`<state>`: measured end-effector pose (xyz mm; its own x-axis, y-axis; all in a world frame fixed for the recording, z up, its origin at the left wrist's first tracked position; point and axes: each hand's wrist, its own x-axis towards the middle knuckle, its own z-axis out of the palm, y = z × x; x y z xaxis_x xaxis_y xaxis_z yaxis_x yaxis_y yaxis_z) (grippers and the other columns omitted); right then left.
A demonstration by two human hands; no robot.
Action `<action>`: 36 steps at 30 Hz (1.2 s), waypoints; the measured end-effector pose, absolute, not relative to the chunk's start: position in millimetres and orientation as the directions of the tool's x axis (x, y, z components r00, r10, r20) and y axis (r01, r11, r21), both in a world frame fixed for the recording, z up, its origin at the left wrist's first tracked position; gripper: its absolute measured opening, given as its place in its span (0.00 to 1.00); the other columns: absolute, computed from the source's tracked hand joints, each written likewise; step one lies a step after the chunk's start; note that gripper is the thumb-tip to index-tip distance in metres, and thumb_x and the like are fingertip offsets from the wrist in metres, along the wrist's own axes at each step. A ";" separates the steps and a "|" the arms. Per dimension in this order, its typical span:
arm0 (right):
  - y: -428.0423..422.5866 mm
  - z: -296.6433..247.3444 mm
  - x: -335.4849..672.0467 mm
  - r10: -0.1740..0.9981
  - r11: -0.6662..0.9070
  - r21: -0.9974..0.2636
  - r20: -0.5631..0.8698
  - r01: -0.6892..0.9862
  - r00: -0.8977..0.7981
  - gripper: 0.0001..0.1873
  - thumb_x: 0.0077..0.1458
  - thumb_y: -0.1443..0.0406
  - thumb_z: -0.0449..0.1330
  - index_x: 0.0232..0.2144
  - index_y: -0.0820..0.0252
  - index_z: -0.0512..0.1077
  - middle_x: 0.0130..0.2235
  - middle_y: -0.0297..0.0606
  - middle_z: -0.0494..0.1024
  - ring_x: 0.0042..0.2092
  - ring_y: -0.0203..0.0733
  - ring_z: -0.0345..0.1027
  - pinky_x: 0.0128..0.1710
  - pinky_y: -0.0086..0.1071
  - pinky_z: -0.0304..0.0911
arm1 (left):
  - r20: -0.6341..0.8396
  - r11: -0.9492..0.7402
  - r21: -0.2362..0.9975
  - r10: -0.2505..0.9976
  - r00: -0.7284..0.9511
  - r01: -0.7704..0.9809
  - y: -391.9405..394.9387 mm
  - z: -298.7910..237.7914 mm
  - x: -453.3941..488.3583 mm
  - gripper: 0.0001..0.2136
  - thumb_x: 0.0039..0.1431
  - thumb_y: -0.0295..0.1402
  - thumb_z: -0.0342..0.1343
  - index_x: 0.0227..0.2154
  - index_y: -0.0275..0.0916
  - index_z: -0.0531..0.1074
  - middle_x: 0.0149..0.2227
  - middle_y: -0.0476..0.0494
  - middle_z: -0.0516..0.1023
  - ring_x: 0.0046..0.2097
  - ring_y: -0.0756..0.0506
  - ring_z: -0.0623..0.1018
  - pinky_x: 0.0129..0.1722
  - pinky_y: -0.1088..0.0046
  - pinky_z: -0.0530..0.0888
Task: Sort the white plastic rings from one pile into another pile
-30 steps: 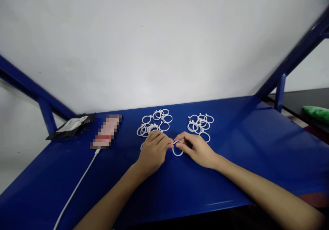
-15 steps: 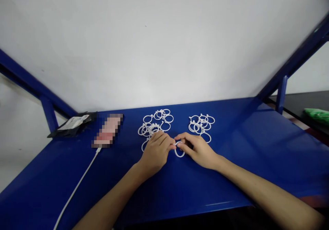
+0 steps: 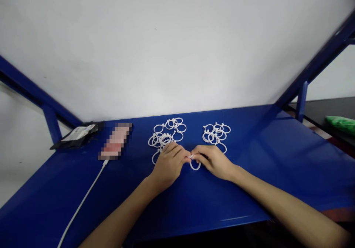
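Both my hands meet over one white plastic ring (image 3: pixel 195 165) that rests on the blue table (image 3: pixel 249 181). My left hand (image 3: pixel 169 163) pinches the ring's top from the left, fingers curled. From the right, my right hand (image 3: pixel 212 160) pinches the same spot, its fingers closed. A pile of white rings (image 3: pixel 165 133) lies just beyond my left hand. Past my right hand sits a second, smaller pile of rings (image 3: pixel 216 133).
A blurred pinkish phone (image 3: pixel 115 141) with a white cable (image 3: pixel 83 201) lies at the left. A black packet (image 3: pixel 77 134) sits at the far left edge. Blue frame posts (image 3: pixel 302 100) rise at both sides. A green object (image 3: pixel 341 122) lies on a dark surface at right.
My two hands have drawn closer together on the ring, and the fingertips now meet at its top. The piles have not moved.
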<state>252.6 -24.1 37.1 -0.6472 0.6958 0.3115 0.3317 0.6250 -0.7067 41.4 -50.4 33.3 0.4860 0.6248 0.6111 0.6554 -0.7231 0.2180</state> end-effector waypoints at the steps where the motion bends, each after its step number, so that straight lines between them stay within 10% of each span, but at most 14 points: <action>1: -23.7 36.5 252.8 0.697 0.626 -0.703 0.310 0.338 -0.647 0.11 0.69 0.62 0.52 0.39 0.58 0.73 0.35 0.35 0.78 0.34 0.36 0.71 0.36 0.30 0.64 | 0.609 -0.715 0.222 0.633 0.478 0.663 -50.4 33.1 41.7 0.10 0.70 0.32 0.49 0.36 0.40 0.74 0.33 0.48 0.79 0.38 0.45 0.73 0.43 0.64 0.70; 16: -26.4 32.8 251.2 0.660 0.719 -0.543 0.338 0.433 -0.671 0.15 0.71 0.60 0.48 0.38 0.59 0.72 0.35 0.38 0.78 0.35 0.38 0.72 0.36 0.31 0.65 | 0.636 -0.652 0.233 0.663 0.394 0.721 -49.1 29.9 38.8 0.06 0.68 0.35 0.54 0.37 0.40 0.74 0.35 0.47 0.80 0.40 0.43 0.74 0.45 0.63 0.69; 25: 7.5 44.5 275.9 0.768 0.617 -0.411 0.500 0.671 -0.400 0.13 0.68 0.57 0.54 0.40 0.55 0.76 0.40 0.38 0.82 0.40 0.42 0.75 0.41 0.35 0.68 | 0.598 -0.428 0.126 0.752 0.276 0.895 -25.3 15.9 23.2 0.13 0.65 0.37 0.57 0.50 0.42 0.76 0.50 0.37 0.76 0.51 0.36 0.69 0.51 0.51 0.70; 36: 27.6 43.5 294.6 0.770 0.447 -0.181 0.576 0.876 -0.274 0.21 0.67 0.56 0.53 0.54 0.65 0.72 0.42 0.52 0.78 0.45 0.56 0.69 0.46 0.49 0.68 | 0.644 -0.525 0.031 0.661 0.385 0.850 -27.9 21.7 32.6 0.03 0.63 0.30 0.59 0.34 0.42 0.77 0.46 0.42 0.79 0.49 0.37 0.70 0.48 0.54 0.66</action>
